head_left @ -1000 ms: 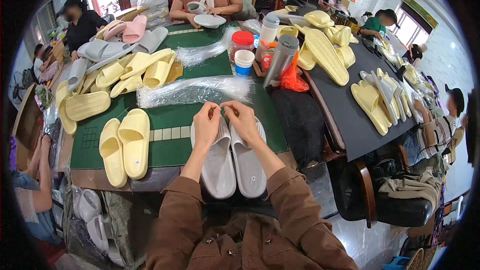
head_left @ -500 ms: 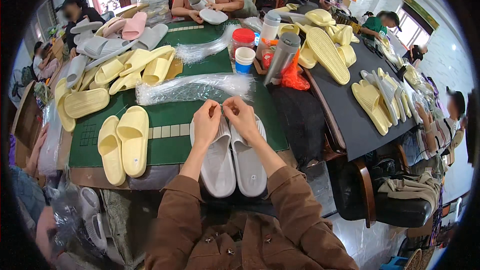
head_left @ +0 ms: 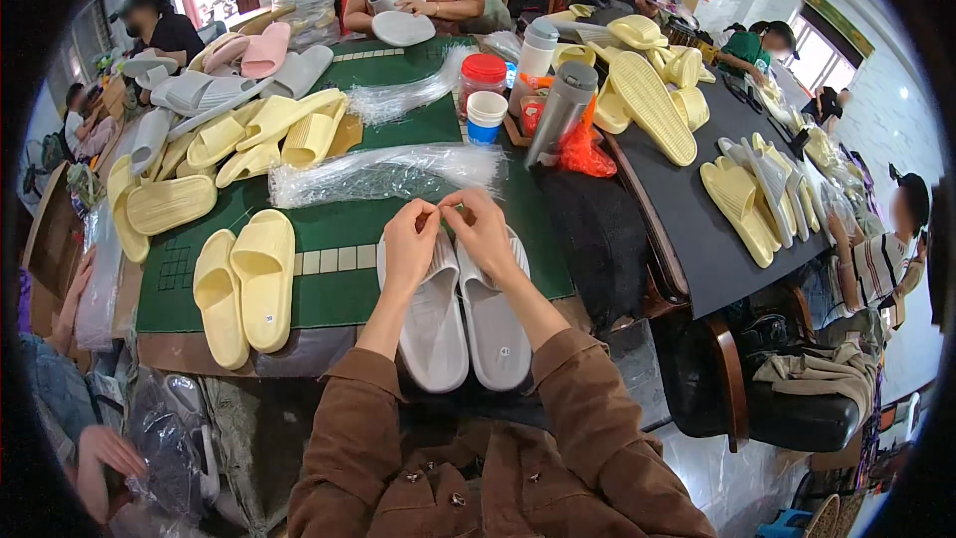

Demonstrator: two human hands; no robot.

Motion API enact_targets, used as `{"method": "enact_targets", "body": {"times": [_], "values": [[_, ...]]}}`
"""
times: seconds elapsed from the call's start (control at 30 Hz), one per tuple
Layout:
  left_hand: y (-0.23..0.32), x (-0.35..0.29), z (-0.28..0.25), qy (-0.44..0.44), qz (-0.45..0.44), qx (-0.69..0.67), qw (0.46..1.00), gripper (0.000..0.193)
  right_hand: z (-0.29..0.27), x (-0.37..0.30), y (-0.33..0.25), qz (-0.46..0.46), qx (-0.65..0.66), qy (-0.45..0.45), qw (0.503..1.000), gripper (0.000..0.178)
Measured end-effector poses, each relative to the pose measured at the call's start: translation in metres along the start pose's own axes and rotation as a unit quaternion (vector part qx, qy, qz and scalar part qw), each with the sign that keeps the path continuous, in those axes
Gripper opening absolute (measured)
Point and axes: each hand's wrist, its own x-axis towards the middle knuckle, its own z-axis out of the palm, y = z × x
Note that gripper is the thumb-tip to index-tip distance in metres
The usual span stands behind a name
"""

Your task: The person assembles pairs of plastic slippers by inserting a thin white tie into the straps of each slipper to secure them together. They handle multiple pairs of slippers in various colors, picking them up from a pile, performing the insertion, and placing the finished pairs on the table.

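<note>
A pair of grey slide slippers, the left one (head_left: 435, 344) and the right one (head_left: 498, 339), lies side by side at the table's near edge, toes away from me. Above their straps my left hand (head_left: 409, 247) and my right hand (head_left: 484, 237) meet, thumbs and forefingers pinched together. Whatever sits between the fingertips is too small to make out. Both hands partly cover the straps. Just beyond them lies a bundle of clear plastic strands (head_left: 388, 179). A pair of pale yellow slides (head_left: 264, 284) rests to the left.
Yellow and grey slippers (head_left: 171, 205) pile up at the left of the green mat (head_left: 344, 311). A paper cup (head_left: 486, 118), a red-lidded jar (head_left: 483, 78) and a steel flask (head_left: 564, 112) stand beyond my hands. Co-workers sit around; one's hand (head_left: 112, 450) shows at lower left.
My hands stay nearly in place, still pinched together. A co-worker's hand has come in at lower left over a plastic bag. The person opposite has shifted the grey slippers they hold.
</note>
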Motion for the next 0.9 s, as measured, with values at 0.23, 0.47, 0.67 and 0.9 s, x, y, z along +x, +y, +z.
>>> {"method": "enact_targets", "body": {"times": [0.23,0.47,0.67,0.9], "values": [[-0.004,-0.001,0.003,0.020,0.040,0.014,0.999,0.009,0.000,0.000,0.004,-0.018,0.003,0.014,1.000,0.013],[-0.008,0.000,0.003,0.006,0.081,-0.001,0.997,0.015,0.003,0.002,0.010,-0.068,0.000,0.043,0.997,0.015],[-0.005,-0.004,0.005,-0.017,0.079,0.035,0.996,0.017,-0.001,0.000,-0.001,0.078,0.044,0.071,0.993,0.015],[-0.002,-0.003,0.006,-0.001,0.003,-0.038,0.999,0.015,0.000,0.001,0.008,0.019,0.037,0.054,0.998,0.019]]}}
